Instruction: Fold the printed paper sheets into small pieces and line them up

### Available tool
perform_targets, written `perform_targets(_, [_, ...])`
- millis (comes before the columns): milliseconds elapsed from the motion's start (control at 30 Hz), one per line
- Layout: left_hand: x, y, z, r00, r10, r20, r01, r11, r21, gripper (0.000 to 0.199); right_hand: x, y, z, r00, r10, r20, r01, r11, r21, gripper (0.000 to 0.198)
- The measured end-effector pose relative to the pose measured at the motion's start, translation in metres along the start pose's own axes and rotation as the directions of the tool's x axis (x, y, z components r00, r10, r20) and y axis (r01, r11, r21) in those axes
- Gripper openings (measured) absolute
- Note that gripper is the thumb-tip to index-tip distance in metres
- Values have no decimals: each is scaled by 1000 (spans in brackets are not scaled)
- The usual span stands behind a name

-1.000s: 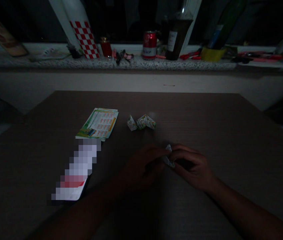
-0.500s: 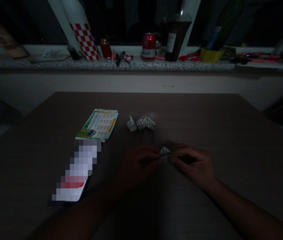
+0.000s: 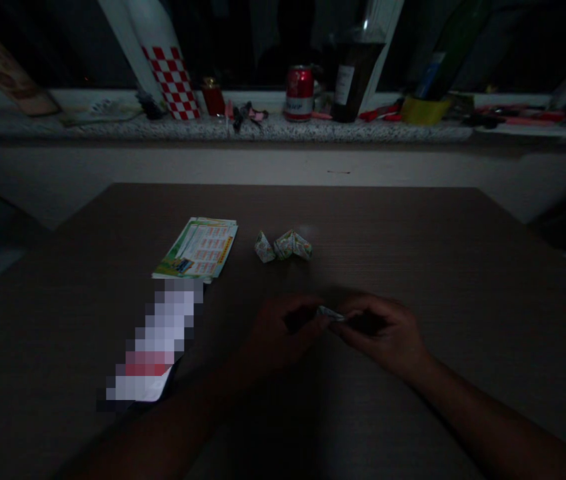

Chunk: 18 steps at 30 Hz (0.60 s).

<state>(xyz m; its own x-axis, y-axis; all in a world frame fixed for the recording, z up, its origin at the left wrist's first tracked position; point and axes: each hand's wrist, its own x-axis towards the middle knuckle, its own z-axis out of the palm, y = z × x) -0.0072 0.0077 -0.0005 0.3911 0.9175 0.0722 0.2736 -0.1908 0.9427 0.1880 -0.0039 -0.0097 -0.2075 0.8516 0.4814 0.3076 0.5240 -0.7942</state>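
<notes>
Left hand (image 3: 273, 337), right hand (image 3: 393, 333): both pinched nearly closed on small, pale folded-paper piece (image 3: 331, 313).
Fold risk: I could crush it; uneven pinch, dim light.

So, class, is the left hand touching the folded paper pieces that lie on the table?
Apart: the head view shows a strip of tabletop between the left hand and the folded paper pieces.

So the little folded paper (image 3: 331, 313), held peak-up 0.5 s ago, can only be seen as a skinny sliver now between the left hand (image 3: 277, 335) and right hand (image 3: 395, 333).
</notes>
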Motion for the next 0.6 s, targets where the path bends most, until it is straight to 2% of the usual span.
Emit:
perform_targets(200, [3, -7, 2, 995, -79, -68, 60, 968, -244, 23, -2, 2, 1, 988, 148, 54, -148, 989, 10, 18])
perform_targets(300, [4, -7, 1, 993, -94, -69, 74, 965, -251, 19, -1, 2, 1, 982, 164, 91, -164, 986, -11, 11])
perform_targets(433, [5, -4, -2, 992, -106, -73, 89, 973, -214, 15, 1, 2, 1, 973, 165, 159, -163, 986, -31, 23])
perform_targets(600, [5, -1, -3, 992, -119, -51, 103, 964, -244, 15, 1, 1, -1, 956, 234, 177, -239, 971, 5, 26])
